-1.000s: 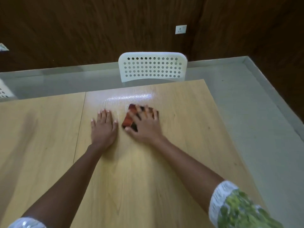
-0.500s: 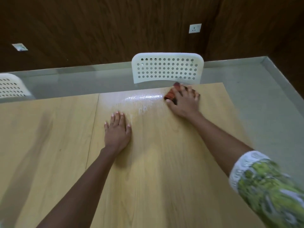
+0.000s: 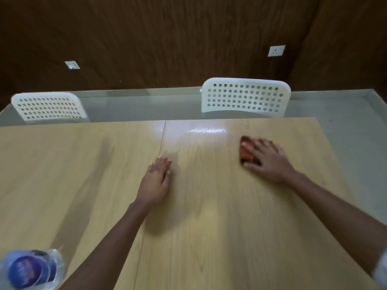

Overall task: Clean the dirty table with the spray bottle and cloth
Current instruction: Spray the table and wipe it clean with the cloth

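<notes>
On table (image 3: pixel 209 237) | cloth (image 3: pixel 245 152) under right hand (image 3: pixel 267 162), grip flat, pressing | left hand (image 3: pixel 156 181) flat, apart

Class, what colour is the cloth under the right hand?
Red-orange with darker patches, blurred; the cloth shows only in the head view.

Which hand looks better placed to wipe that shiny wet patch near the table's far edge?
The right hand: it already presses the reddish-orange cloth just right of the wet sheen. The left hand lies flat and empty on the light wooden table.
</notes>
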